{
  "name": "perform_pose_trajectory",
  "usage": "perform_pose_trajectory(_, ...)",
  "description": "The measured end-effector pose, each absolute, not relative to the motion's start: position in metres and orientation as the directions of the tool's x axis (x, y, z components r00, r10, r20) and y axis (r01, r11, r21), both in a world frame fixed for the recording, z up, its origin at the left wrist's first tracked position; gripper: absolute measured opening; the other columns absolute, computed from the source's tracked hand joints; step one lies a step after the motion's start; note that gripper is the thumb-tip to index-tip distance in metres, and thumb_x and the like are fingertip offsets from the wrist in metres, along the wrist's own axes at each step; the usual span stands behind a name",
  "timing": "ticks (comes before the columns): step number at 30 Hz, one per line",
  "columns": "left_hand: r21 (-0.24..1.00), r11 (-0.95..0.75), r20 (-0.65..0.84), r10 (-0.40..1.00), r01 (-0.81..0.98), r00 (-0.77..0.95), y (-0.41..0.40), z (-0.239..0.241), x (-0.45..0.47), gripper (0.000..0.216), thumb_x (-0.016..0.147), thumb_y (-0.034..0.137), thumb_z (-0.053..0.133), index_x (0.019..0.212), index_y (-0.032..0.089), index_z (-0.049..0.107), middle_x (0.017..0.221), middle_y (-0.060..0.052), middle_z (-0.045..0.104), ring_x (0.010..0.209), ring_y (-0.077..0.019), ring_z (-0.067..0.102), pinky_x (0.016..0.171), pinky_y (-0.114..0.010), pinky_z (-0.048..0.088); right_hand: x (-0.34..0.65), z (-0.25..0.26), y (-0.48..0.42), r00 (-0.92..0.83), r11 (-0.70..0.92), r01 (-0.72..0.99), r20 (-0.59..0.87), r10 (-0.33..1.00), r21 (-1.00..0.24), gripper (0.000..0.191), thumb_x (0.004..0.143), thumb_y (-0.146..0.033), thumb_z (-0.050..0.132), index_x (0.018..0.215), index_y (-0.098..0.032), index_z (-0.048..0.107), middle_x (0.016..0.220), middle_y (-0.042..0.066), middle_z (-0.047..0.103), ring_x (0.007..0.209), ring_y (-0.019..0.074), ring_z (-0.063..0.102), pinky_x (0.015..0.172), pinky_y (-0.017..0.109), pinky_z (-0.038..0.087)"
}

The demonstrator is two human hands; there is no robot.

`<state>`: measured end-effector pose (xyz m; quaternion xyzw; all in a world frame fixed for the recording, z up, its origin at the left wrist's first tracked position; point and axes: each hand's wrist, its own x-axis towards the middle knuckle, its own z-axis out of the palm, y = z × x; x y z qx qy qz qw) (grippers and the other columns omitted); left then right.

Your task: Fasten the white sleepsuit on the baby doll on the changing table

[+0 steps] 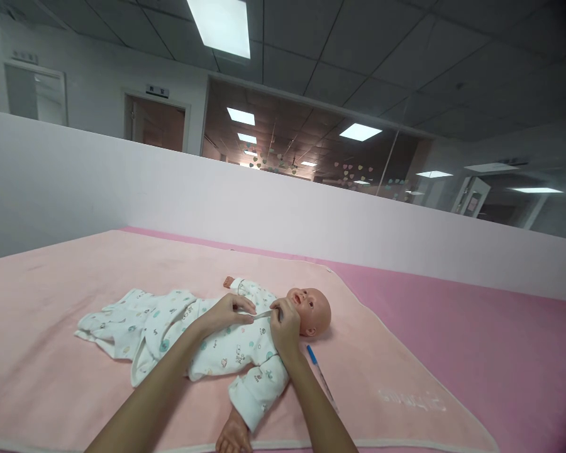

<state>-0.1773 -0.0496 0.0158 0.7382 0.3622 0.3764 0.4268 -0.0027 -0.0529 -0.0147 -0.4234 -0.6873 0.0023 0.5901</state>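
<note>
1. Doll [317,311] face up, pink blanket [382,358] underneath.
2. Right hand [285,319] by doll's neck, fingers clamped on shirt [238,352] edge.
3. Left hand [226,313] over doll's chest; can't tell finger grip.
4. Pen [322,379] near doll's head.

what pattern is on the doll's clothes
The clothes are white, scattered with small prints, some of them green; best seen in the head view.

Looks like an office or classroom — tiled ceiling [292,31], door sign [157,91], heart stickers [360,168] on glass [306,129].
</note>
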Motion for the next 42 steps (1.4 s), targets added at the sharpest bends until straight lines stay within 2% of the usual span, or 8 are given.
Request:
perform_pose_trajectory(4,0.89,-0.397,0.279,0.863,0.223,0.421,-0.047,0.013,-0.177,0.02,0.057,0.03,0.071,0.07,0.014,0.068,0.09,-0.006,0.063,0.085,-0.0176,0.056,0.074,-0.024,0.043,-0.002,-0.015,-0.052,0.048,0.642,0.581,0.809,0.586,-0.5,0.02,0.069,-0.004,0.037,0.064,-0.02,0.048,0.065,0.001,0.052,0.063,0.0141,0.049,0.061,0.026,0.038)
perform_pose_trajectory(11,0.815,-0.433,0.346,0.897,0.384,0.277,-0.051,0.009,-0.175,0.022,0.058,0.035,0.069,0.068,0.015,0.069,0.072,-0.003,0.065,0.068,-0.0157,0.057,0.06,-0.022,0.042,-0.001,-0.017,-0.05,0.068,0.634,0.584,0.808,0.585,-0.507,0.019,0.068,-0.005,0.037,0.062,-0.019,0.049,0.063,0.0,0.053,0.062,0.0139,0.049,0.059,0.025,0.038)
perform_pose_trajectory(14,0.715,-0.5,0.427,0.866,0.488,0.261,-0.054,0.011,-0.172,0.02,0.062,0.037,0.066,0.066,0.017,0.068,0.072,-0.003,0.065,0.067,-0.0141,0.056,0.061,-0.021,0.041,-0.002,-0.017,-0.051,0.074,0.63,0.581,0.804,0.589,-0.515,0.019,0.067,-0.005,0.036,0.061,-0.019,0.049,0.062,0.0,0.053,0.061,0.0132,0.049,0.059,0.024,0.037)
perform_pose_trajectory(18,0.536,-0.614,0.529,0.779,0.579,0.336,-0.058,0.012,-0.17,0.021,0.071,0.036,0.058,0.068,0.018,0.068,0.074,-0.003,0.063,0.068,-0.0134,0.055,0.065,-0.022,0.04,-0.002,-0.016,-0.052,0.081,0.63,0.579,0.806,0.587,-0.517,0.019,0.067,-0.006,0.037,0.061,-0.018,0.05,0.062,-0.001,0.052,0.06,0.0127,0.049,0.059,0.023,0.036)
perform_pose_trajectory(21,0.472,-0.646,0.573,0.742,0.601,0.347,-0.059,0.011,-0.169,0.02,0.074,0.034,0.055,0.071,0.018,0.068,0.078,-0.004,0.063,0.072,-0.0144,0.055,0.069,-0.023,0.04,-0.002,-0.016,-0.051,0.083,0.636,0.574,0.809,0.581,-0.515,0.018,0.067,-0.006,0.037,0.061,-0.018,0.049,0.062,0.0,0.052,0.061,0.0132,0.048,0.059,0.024,0.036)
perform_pose_trajectory(31,0.481,-0.61,0.593,0.756,0.63,0.279,-0.059,0.008,-0.167,0.018,0.074,0.031,0.053,0.073,0.018,0.065,0.075,-0.003,0.062,0.068,-0.0134,0.054,0.062,-0.021,0.038,-0.002,-0.016,-0.052,0.065,0.657,0.585,0.834,0.547,-0.476,0.018,0.067,-0.006,0.035,0.056,-0.018,0.043,0.056,-0.001,0.047,0.056,0.0124,0.044,0.054,0.023,0.033)
perform_pose_trajectory(39,0.463,-0.595,0.593,0.759,0.657,0.268,-0.059,0.009,-0.165,0.026,0.078,0.034,0.046,0.071,0.017,0.064,0.077,-0.005,0.062,0.07,-0.0142,0.053,0.062,-0.022,0.036,-0.001,-0.015,-0.054,0.052,0.669,0.591,0.849,0.526,-0.451,0.019,0.065,-0.006,0.035,0.054,-0.018,0.043,0.055,-0.001,0.047,0.054,0.0119,0.043,0.054,0.023,0.033)
perform_pose_trajectory(42,0.563,-0.541,0.533,0.816,0.624,0.226,-0.058,0.01,-0.166,0.027,0.076,0.04,0.049,0.071,0.018,0.063,0.071,-0.003,0.06,0.064,-0.0134,0.05,0.059,-0.022,0.033,-0.001,-0.015,-0.053,0.073,0.664,0.585,0.846,0.528,-0.465,0.019,0.065,-0.006,0.035,0.054,-0.018,0.043,0.056,-0.001,0.047,0.055,0.012,0.044,0.053,0.023,0.033)
